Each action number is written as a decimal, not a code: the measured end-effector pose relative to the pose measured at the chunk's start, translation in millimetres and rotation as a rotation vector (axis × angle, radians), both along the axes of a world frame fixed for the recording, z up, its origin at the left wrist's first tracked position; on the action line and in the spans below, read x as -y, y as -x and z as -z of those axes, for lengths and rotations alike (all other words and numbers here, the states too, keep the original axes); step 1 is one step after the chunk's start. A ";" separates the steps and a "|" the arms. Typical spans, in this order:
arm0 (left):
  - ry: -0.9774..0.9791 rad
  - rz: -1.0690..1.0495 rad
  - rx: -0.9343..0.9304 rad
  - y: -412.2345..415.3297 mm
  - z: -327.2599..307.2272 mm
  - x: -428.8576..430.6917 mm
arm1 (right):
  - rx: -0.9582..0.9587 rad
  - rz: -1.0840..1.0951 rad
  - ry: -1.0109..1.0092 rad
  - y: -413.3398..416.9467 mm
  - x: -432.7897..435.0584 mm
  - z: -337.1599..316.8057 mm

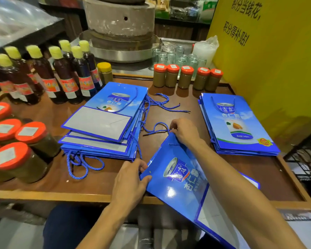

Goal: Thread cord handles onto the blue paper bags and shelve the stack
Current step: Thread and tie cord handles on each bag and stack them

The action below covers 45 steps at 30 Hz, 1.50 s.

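Note:
A flat blue paper bag (180,178) lies tilted over the table's front edge. My left hand (131,178) grips its near top corner, thumb on the printed face by a punched hole. My right hand (184,131) pinches a blue cord (155,127) at the bag's far top corner, where the cord enters a hole. A messy stack of blue bags (104,123) lies at the centre left with cords trailing from it. A neat stack of blue bags (237,126) lies at the right. Loose blue cords (165,105) lie between the stacks.
Dark sauce bottles with yellow caps (48,72) stand at the back left. Orange-lidded jars (187,77) line the back; more orange-lidded jars (20,148) crowd the left. Empty glass jars (178,56) and a stone mill (120,22) sit behind. A yellow sign (269,51) walls the right.

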<state>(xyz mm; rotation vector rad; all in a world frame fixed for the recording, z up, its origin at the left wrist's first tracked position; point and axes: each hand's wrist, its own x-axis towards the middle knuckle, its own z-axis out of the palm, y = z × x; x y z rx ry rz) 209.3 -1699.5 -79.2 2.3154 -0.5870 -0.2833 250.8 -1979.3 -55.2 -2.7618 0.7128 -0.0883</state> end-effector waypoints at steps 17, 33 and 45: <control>0.062 -0.052 -0.056 -3.2 6.7 -1.2 | 0.913 0.033 -0.869 51.3 6.1 -138.4; 0.075 -0.056 -0.054 -6.0 7.1 -0.9 | 0.534 -0.221 -0.802 91.5 -68.8 -54.9; 0.094 -0.081 -0.036 -10.7 15.1 -3.1 | 0.307 -0.313 -0.617 109.7 -95.0 20.4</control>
